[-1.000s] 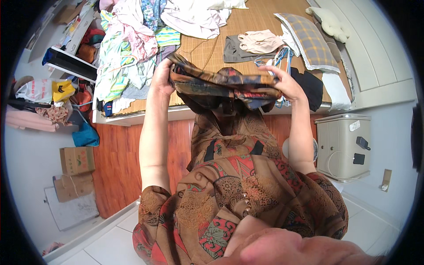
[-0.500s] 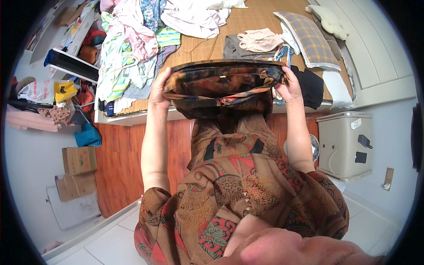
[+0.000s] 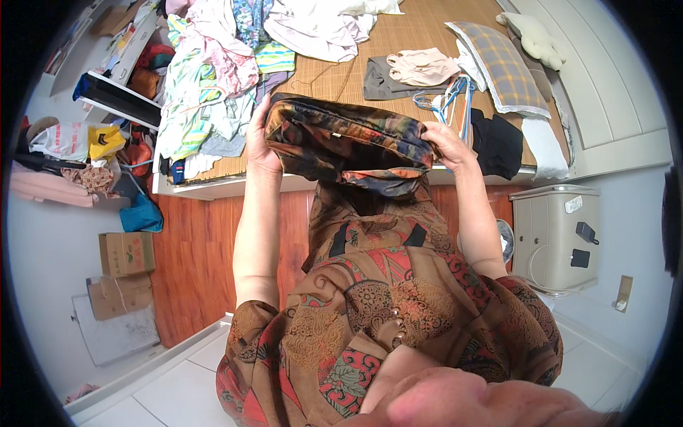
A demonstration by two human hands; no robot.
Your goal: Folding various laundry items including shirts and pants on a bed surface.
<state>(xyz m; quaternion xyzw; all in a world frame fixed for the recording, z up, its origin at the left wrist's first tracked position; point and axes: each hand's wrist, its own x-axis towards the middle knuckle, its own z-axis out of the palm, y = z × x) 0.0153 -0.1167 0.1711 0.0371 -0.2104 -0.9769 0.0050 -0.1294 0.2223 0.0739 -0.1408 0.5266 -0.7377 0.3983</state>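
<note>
The left hand grips one end of a dark patterned garment, fingers wrapped behind the cloth, thumb side toward the camera. The right hand pinches the opposite end, closed on the fold. Held between them at chest height over the bed's edge, the garment stays doubled and taut, probably so its layers line up. Its far side and both palms are hidden. Beyond lie heaped clothes, a beige top and a plaid pillow.
</note>
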